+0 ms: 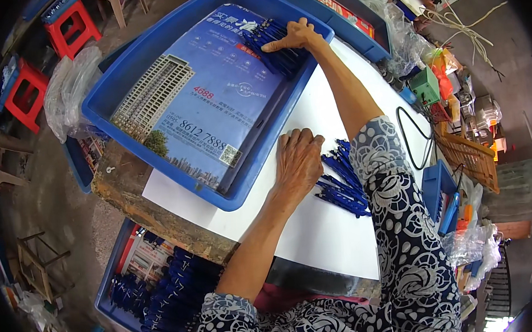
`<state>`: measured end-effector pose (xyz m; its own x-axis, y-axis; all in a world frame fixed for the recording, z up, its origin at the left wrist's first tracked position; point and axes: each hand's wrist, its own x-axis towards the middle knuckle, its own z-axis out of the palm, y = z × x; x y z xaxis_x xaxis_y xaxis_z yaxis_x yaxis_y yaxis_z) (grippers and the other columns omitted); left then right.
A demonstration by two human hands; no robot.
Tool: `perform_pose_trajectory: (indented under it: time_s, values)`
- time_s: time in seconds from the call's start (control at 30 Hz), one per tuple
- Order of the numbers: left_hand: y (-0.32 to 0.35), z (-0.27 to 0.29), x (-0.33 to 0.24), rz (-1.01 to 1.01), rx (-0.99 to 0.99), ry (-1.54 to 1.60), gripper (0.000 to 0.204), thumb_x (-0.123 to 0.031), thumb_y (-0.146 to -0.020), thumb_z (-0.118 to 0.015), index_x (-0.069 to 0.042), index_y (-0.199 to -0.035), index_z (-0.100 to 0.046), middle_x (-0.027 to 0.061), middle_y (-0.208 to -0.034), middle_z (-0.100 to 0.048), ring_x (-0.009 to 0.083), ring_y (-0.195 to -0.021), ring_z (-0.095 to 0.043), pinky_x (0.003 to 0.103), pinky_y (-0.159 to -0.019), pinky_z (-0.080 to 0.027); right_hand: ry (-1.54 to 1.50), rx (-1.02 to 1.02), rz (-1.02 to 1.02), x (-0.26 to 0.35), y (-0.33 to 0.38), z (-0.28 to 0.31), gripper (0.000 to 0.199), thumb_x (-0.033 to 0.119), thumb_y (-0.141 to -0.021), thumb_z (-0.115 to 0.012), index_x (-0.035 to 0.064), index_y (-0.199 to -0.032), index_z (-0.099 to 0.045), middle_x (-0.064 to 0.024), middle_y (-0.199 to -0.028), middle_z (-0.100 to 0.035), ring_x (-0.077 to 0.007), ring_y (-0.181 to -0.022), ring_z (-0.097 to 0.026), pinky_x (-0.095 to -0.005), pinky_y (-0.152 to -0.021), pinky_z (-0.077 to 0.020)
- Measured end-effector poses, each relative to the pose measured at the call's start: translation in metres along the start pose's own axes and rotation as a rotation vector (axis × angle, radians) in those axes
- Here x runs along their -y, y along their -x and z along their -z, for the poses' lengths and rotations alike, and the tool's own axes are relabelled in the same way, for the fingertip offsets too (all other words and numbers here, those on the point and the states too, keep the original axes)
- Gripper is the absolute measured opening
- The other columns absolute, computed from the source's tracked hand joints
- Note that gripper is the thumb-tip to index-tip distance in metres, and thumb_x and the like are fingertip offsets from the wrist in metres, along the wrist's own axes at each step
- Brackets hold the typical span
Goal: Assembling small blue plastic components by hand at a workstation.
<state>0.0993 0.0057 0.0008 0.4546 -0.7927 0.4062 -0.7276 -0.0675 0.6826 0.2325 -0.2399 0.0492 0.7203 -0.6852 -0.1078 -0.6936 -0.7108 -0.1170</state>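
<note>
A large blue plastic tray lies on the table, lined with a printed poster sheet. In its far right corner sits a bundle of slim dark blue pen-like sticks. My right hand reaches over that bundle, gripping it with the thumb stretched to the left and the fingers bent over the far side. My left hand rests on the white sheet beside the tray, its fingers curled under; whatever they hold is hidden. Just right of it lies a loose, fanned pile of the same blue sticks.
Below the table's left edge, a second blue tray holds many of these sticks. Another blue tray stands beyond mine at the far right. Red stools stand at far left; a black cable loop and a green box lie right.
</note>
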Motion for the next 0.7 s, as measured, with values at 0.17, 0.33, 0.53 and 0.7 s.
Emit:
perform_pose_trajectory:
  time_s: [0.17, 0.33, 0.53, 0.7]
  values:
    - [-0.002, 0.002, -0.002, -0.008, 0.000, 0.011, 0.024, 0.001, -0.069, -0.058, -0.006, -0.090, -0.065, 0.0063, -0.076, -0.053, 0.0193, -0.080, -0.048, 0.033, -0.074, -0.033, 0.019, -0.030, 0.054, -0.003, -0.003, -0.003, 0.119, 0.075, -0.035, -0.072, -0.0113, -0.114, -0.049, -0.0309, -0.116, -0.044, -0.0422, -0.114, -0.041, -0.0467, -0.094, -0.0357]
    - [-0.001, 0.000, -0.002, 0.007, 0.021, 0.011, 0.024, 0.001, -0.069, -0.058, -0.006, -0.091, -0.065, 0.0066, -0.077, -0.053, 0.0195, -0.080, -0.048, 0.033, -0.074, -0.033, -0.134, 0.072, 0.064, -0.005, -0.004, -0.006, 0.120, 0.064, -0.035, -0.080, -0.0089, -0.122, -0.042, -0.0316, -0.122, -0.043, -0.0353, -0.119, -0.042, -0.0415, -0.097, -0.0351]
    - [-0.003, 0.000, -0.003, 0.015, 0.035, -0.017, 0.022, 0.001, -0.071, -0.055, -0.007, -0.090, -0.064, 0.0057, -0.079, -0.054, 0.0195, -0.081, -0.049, 0.032, -0.073, -0.034, -0.175, 0.018, 0.135, -0.008, -0.009, -0.013, 0.120, 0.060, -0.036, -0.082, -0.0057, -0.127, -0.038, -0.0291, -0.124, -0.043, -0.0380, -0.121, -0.039, -0.0439, -0.103, -0.0280]
    - [-0.002, 0.000, 0.000, 0.009, 0.033, -0.024, 0.023, 0.001, -0.071, -0.055, -0.007, -0.091, -0.063, 0.0063, -0.079, -0.054, 0.0198, -0.081, -0.050, 0.032, -0.073, -0.034, -0.099, 0.081, 0.126, 0.000, -0.002, -0.012, 0.128, 0.067, -0.034, -0.078, -0.0061, -0.130, -0.035, -0.0289, -0.127, -0.040, -0.0392, -0.121, -0.038, -0.0460, -0.103, -0.0276]
